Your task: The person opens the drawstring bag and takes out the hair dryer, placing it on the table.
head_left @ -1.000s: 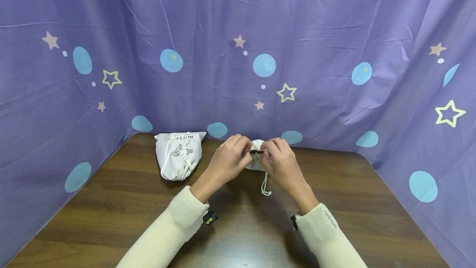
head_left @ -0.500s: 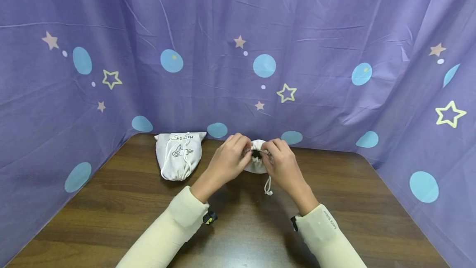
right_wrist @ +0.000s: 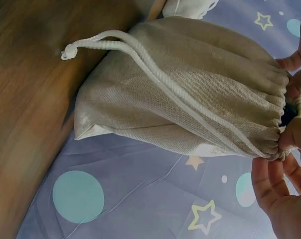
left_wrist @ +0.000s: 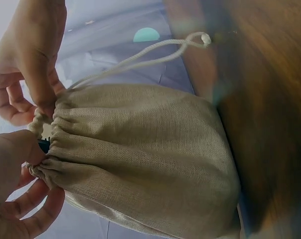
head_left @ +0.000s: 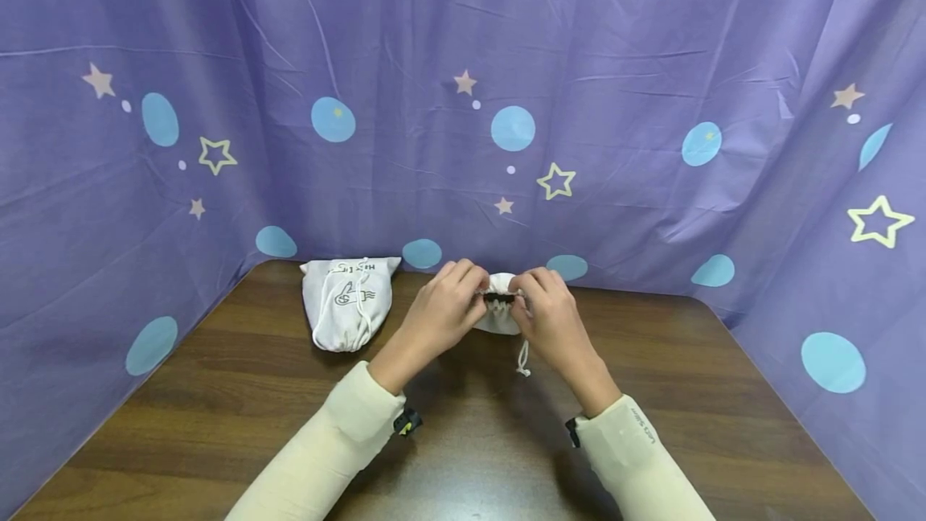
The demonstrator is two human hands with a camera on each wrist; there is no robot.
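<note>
With my left grip [head_left: 444, 304] I pinch the left side of the gathered mouth [left_wrist: 62, 124] of the cloth bag [left_wrist: 140, 149]; with my right grip [head_left: 551, 310] I pinch its right side, so both grips are equally near. The cloth bag is just below them, its long axis upright, its base seemingly on the worktop [head_left: 470, 441]. In its mouth shows a dark thing [right_wrist: 289, 115]; what, I cannot tell. Its knotted cord [right_wrist: 175, 90] hangs at its right. Left of it, apart, lies the printed bag [head_left: 347, 316]; behind it, the curtain [head_left: 615, 87].
</note>
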